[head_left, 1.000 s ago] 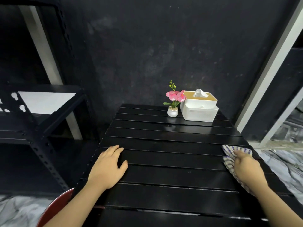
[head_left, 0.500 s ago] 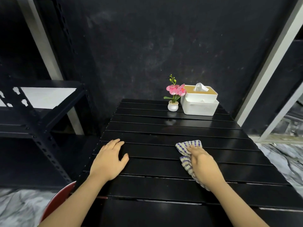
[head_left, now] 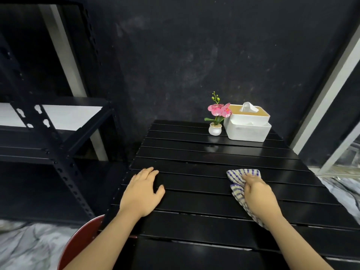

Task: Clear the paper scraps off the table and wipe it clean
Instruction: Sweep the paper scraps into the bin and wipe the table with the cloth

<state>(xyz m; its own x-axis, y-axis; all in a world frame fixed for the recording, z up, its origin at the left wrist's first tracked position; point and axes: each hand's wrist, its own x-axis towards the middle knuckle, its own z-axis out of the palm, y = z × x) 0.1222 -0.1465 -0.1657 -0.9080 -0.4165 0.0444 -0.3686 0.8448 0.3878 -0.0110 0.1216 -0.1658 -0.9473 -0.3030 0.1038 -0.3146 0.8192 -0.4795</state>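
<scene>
One black slatted worktop (head_left: 204, 217) fills the middle and lower frame. Two hands rest on it: one left hand (head_left: 143, 193) at lower centre-left, one right hand (head_left: 260, 195) at lower centre-right. One striped cloth (head_left: 238, 184) lies under the right hand. One white tissue box (head_left: 247, 127) and one small potted flower (head_left: 216, 119) stand right of centre. One dark metal shelf rack (head_left: 48, 137) fills the left. One red round object (head_left: 79, 242) sits at lower left.

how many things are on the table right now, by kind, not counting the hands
Striped blue-and-white cloth, gripped by the right hand: 1
Small white pot with pink artificial flowers: 1
White plastic tissue box with a tan lid: 1
Paper scraps: 0 visible
Total on the black slatted table: 3
</scene>
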